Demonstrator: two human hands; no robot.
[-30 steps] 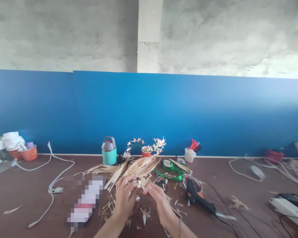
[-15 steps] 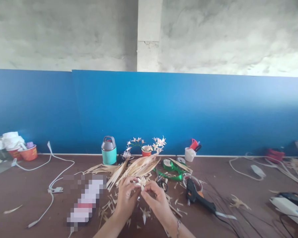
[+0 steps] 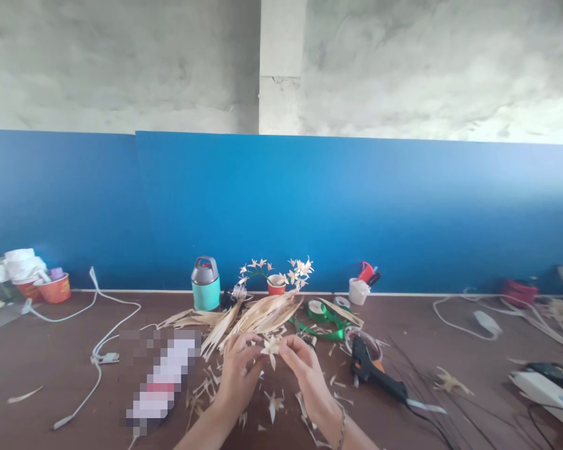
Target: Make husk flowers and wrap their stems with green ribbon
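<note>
A small pale husk flower [image 3: 271, 350] with pointed petals is held up between my two hands over the table. My left hand [image 3: 240, 367] pinches it from the left, thumb and forefinger closed at its edge. From the other side, the fingertips of my right hand [image 3: 304, 370] close on a petal. Below them a second pale flower [image 3: 274, 405] lies on the table. Dried husk strips [image 3: 265, 314] are heaped just beyond my hands, and further back husk flowers on green stems [image 3: 300, 273] stand in a small red cup [image 3: 276, 286].
Right of my hands lie a black glue gun [image 3: 375, 374], a roll of clear tape [image 3: 366, 344] and green ribbon [image 3: 328, 331]. A turquoise flask [image 3: 206, 290] and a white cup of pens [image 3: 358, 292] stand by the blue partition [image 3: 309, 206]. White cables [image 3: 104, 337] run across the left.
The flower has turned, its open face and a long lower petal now showing towards me. My right hand has shifted slightly right and up.
</note>
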